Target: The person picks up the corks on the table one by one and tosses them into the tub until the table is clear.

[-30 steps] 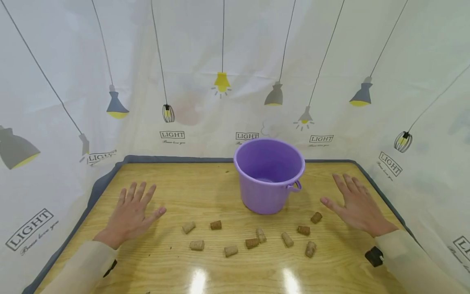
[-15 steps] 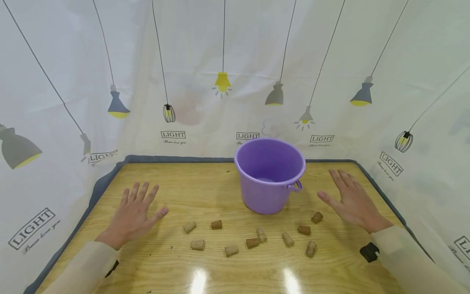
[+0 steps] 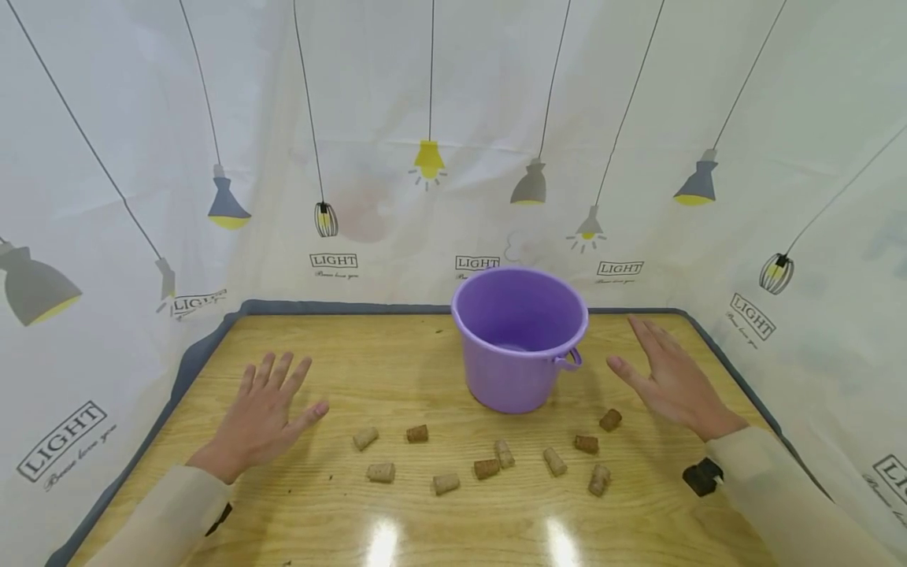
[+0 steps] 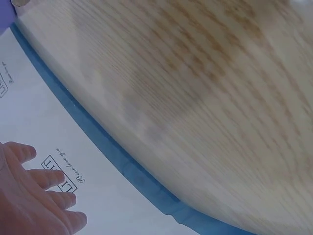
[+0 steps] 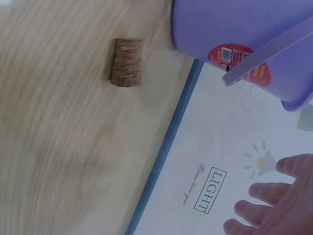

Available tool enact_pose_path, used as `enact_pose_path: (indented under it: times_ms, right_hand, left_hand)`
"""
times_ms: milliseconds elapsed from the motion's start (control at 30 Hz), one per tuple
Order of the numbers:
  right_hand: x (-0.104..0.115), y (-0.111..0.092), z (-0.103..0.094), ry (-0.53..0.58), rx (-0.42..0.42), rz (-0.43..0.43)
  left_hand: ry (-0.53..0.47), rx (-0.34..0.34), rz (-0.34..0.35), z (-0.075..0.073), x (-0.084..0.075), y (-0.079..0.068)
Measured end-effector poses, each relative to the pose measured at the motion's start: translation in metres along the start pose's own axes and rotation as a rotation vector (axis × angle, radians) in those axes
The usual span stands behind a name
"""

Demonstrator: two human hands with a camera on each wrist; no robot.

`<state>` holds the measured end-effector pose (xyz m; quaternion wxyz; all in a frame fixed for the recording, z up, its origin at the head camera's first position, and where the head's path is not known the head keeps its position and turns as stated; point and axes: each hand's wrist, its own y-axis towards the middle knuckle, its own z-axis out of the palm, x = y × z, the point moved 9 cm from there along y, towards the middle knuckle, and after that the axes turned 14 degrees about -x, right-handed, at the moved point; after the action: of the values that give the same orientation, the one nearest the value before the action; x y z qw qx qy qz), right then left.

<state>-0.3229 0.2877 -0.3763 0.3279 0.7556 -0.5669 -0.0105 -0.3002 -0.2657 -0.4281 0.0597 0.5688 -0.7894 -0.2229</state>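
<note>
Your left grip [image 3: 257,416] and right grip [image 3: 675,386]: fingers apart, nothing held. Corks [image 3: 446,483] scattered on worktop [image 3: 354,358], your side of purple bucket [image 3: 512,382]. Likely pre-contact; next move calls for lowering, then pinching.

Left sleeve [image 3: 166,512], near left: long, pale beige, loose-looking, ending at wrist. Right sleeve [image 3: 786,488], near right: matching colour and length. Right-wrist device [image 3: 703,477]: black, boxy, angular edges. Left-wrist device [image 3: 221,519]: black, mostly hidden behind sleeve, dark sliver showing. Left hand [image 3: 258,421], right hand [image 3: 676,390]: bare.
</note>
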Motion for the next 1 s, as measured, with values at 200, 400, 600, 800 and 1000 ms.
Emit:
enact_pose_path:
  times_ms: [200, 400, 600, 800, 1000]
  right_hand:
    - [0.008, 0.005, -0.001, 0.042, -0.009, -0.001]
    - [0.013, 0.008, -0.001, 0.090, 0.007, 0.035]
    - [0.019, 0.012, 0.002, 0.131, 0.011, 0.047]
    - [0.025, 0.016, 0.003, 0.163, 0.005, 0.055]
    - [0.030, 0.022, 0.007, 0.202, -0.011, 0.063]
  left_hand:
    - [-0.007, -0.010, 0.007, -0.002, -0.004, 0.000]
    - [-0.005, -0.003, 0.013, -0.002, -0.007, 0.000]
    - [-0.001, -0.008, 0.023, -0.001, -0.010, 0.000]
    - [-0.004, -0.008, 0.029, 0.001, -0.013, 0.000]
    - [-0.012, -0.012, 0.045, 0.000, -0.017, -0.001]
